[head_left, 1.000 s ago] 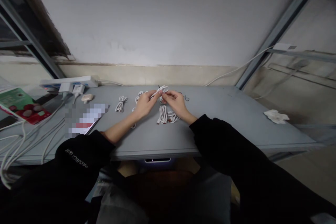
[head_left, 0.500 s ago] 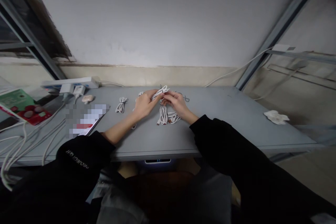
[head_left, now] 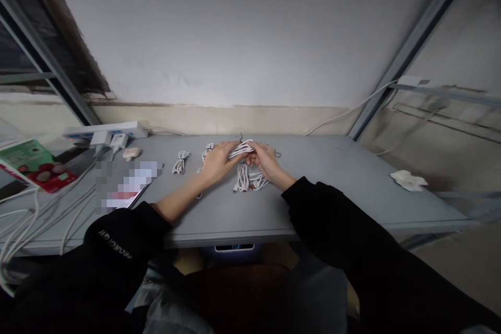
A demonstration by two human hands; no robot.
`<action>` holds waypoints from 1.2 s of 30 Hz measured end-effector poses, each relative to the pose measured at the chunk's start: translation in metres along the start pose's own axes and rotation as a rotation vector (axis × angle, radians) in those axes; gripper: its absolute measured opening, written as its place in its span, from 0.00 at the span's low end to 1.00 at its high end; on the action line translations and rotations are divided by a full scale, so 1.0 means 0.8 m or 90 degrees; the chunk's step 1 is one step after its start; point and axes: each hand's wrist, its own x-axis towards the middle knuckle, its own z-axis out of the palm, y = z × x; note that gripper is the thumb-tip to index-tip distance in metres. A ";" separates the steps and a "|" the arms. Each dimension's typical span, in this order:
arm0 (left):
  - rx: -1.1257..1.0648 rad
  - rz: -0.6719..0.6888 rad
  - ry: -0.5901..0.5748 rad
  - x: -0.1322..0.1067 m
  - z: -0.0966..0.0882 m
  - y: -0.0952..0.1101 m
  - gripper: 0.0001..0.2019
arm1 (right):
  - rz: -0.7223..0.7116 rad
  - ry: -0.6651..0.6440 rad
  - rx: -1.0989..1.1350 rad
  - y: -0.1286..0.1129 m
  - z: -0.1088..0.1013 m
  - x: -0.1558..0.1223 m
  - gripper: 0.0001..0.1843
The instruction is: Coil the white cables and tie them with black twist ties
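A coiled white cable (head_left: 241,150) is held just above the desk between my two hands. My left hand (head_left: 219,160) grips its left end, fingers behind and thumb in front. On the other end, my right hand (head_left: 265,160) is closed with bent fingers. A thin black tie (head_left: 241,137) sticks up behind the coil. Below the hands lie two more white cable bundles, one upright (head_left: 243,177) and one slanted (head_left: 259,181). Another tied bundle (head_left: 181,162) rests to the left. One more bundle (head_left: 207,151) is partly hidden behind my left hand.
At the left of the grey desk (head_left: 332,188) are a power strip (head_left: 105,129) with plugs, a blurred-out phone (head_left: 131,185), a green and red package (head_left: 37,164) and loose cables. A crumpled tissue (head_left: 408,180) lies at the right. A wall stands behind.
My right hand has closed in around the right end of the coil, which now lies flatter between both hands. The whole view has shifted slightly.
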 end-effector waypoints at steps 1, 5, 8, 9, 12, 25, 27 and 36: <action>-0.014 0.000 0.008 0.000 0.001 -0.001 0.17 | -0.002 -0.001 -0.005 0.000 0.000 0.000 0.18; -0.109 0.008 0.042 0.002 0.008 -0.006 0.15 | -0.001 -0.018 -0.012 -0.001 -0.002 0.000 0.17; -0.204 0.010 0.039 0.005 0.011 -0.011 0.15 | 0.004 -0.022 0.003 0.000 -0.004 0.001 0.15; -0.228 0.002 0.034 0.006 0.012 -0.012 0.16 | 0.006 -0.025 0.003 0.001 -0.005 0.002 0.15; -0.262 -0.032 0.022 0.007 0.013 -0.014 0.18 | 0.004 -0.036 -0.017 0.004 -0.006 0.004 0.15; -0.217 -0.024 0.007 0.005 0.006 -0.002 0.17 | -0.037 -0.027 -0.154 0.003 -0.003 -0.003 0.18; -0.220 -0.023 -0.002 0.005 0.004 0.000 0.17 | -0.029 -0.031 -0.155 0.001 -0.002 -0.004 0.17; -0.242 0.000 0.017 0.006 0.007 -0.004 0.17 | -0.061 -0.013 -0.187 -0.004 -0.004 -0.003 0.17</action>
